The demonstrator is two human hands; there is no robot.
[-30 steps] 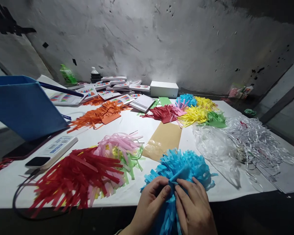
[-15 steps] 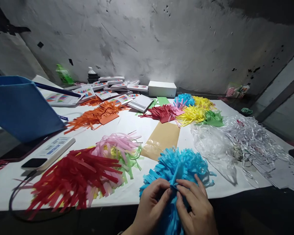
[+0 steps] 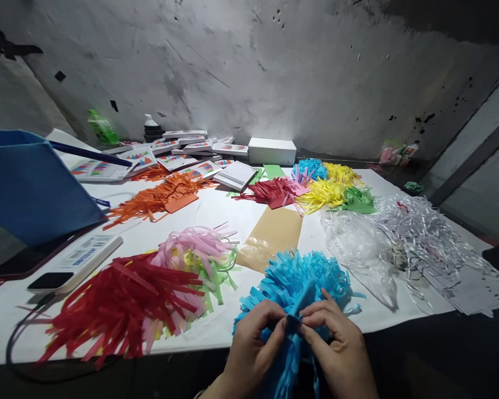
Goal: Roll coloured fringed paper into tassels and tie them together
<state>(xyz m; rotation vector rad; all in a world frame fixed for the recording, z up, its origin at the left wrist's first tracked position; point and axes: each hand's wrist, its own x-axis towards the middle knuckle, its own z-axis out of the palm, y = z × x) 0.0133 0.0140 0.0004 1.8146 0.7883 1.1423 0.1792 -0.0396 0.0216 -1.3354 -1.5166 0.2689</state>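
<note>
A blue tissue paper tassel [image 3: 289, 363] hangs over the table's front edge between my hands. Its folded, twisted middle is pinched by my left hand [image 3: 260, 338], thumb against fingertips. From the other side my right hand [image 3: 336, 338] pinches the same spot with thumb and forefingers. Just beyond my fingers lies a fluffy pile of blue fringed tissue paper [image 3: 303, 271]; strips from the held piece run up against it. The exact fold under my fingertips is partly hidden.
Red fringed paper [image 3: 125, 305] and a white power bank [image 3: 75, 263] with a cable lie left. A brown paper sheet [image 3: 270, 235] is ahead. Clear plastic bags [image 3: 357, 252] and silvery strands [image 3: 424, 233] lie right. Flat boxes [image 3: 191, 147] and a blue bin [image 3: 33, 183] stand further back.
My right hand's fingers have curled in closer to the pinched middle of the blue tassel. The whole view has shifted slightly; both hands stay at the same spot.
</note>
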